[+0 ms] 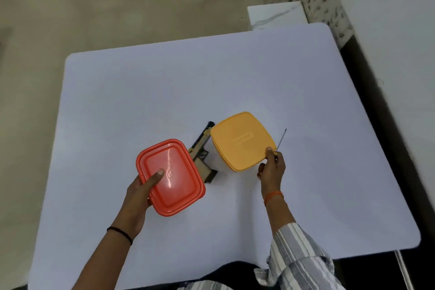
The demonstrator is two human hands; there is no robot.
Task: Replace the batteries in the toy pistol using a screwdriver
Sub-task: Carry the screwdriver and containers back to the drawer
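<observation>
**Hands, two boxes and the toy pistol on the white table**

Your left hand [141, 189] grips the red box [170, 176] at its near-left corner, thumb flat on the lid. Your right hand [271, 167] pinches the screwdriver [280, 141] by its handle, shaft pointing away from you (tip in the air, just right of the yellow box [242, 141]). The toy pistol [202, 155] lies on the table [117, 101] between the two boxes, partly hidden by both.

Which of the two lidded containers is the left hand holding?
The red rectangular container, gripped by the left hand; the yellow square container sits beside the right hand.
</observation>
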